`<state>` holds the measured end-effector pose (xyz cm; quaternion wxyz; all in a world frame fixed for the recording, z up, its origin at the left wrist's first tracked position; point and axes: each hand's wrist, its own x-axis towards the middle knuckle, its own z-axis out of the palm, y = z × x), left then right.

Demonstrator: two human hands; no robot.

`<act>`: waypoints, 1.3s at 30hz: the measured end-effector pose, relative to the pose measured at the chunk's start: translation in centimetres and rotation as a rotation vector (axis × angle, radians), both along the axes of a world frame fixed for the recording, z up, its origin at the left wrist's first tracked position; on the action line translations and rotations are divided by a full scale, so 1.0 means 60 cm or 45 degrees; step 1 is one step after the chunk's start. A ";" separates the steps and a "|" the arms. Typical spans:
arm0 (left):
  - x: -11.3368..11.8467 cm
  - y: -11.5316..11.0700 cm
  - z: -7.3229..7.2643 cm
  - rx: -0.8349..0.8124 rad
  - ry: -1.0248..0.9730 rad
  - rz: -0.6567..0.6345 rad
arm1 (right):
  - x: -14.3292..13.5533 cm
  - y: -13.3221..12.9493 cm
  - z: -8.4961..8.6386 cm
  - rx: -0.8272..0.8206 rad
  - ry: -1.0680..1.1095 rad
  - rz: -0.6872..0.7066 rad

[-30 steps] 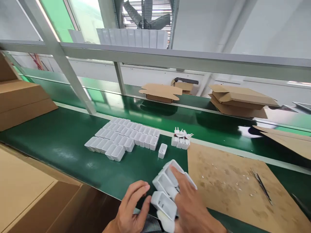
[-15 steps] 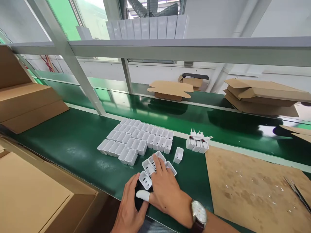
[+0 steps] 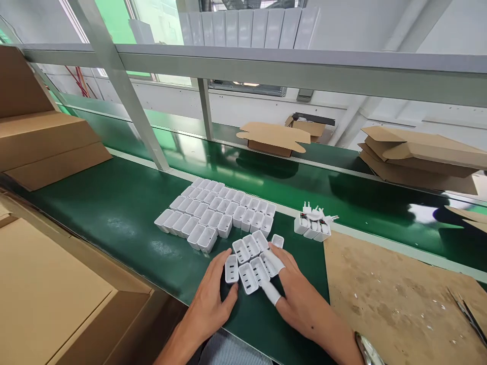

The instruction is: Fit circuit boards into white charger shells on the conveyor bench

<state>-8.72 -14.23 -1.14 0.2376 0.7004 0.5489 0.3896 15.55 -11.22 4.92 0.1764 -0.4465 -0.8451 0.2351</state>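
**Green bench: loose cases now lie in two short rows**

We look across a green bench (image 3: 129, 203) below a pale rail (image 3: 266, 66), with folded cardboard (image 3: 422, 157) at the far right. On the bench, left of centre, stands a large block of white cases (image 3: 205, 208).

Half a second ago, a handful of loose cases (image 3: 248, 279) lay at odd angles, partly under our right hand (image 3: 300, 296). Now they sit on the bench, right of the block and nearer us, open side up, in a far row and a near row. We judge that this brings the work close to the block's tidy lie, though not fully: the leftmost case (image 3: 231, 269) is turned differently, just beside the others.

Our left hand (image 3: 208, 304) is set around that case, fingertips at its far end, thumb at its near end; we cannot tell whether this grip pinches. The right grip is wide, its white-covered forefinger over the near row's right end and its covered thumb by the row's near edge; whether it squeezes, we cannot tell.

One lone case (image 3: 277, 241) sits beyond our right fingers. Farther right stand filled cases (image 3: 312, 230) with white plug parts (image 3: 314, 213) on top.
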 end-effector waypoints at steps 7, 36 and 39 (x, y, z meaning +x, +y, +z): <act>0.006 -0.022 0.008 0.052 0.106 0.034 | 0.004 -0.010 -0.019 0.168 -0.157 -0.018; -0.059 0.046 0.011 0.696 0.595 0.296 | 0.001 0.036 -0.048 0.294 0.095 -0.287; -0.064 0.051 0.010 0.706 0.608 0.293 | -0.011 0.033 -0.054 0.187 0.208 -0.241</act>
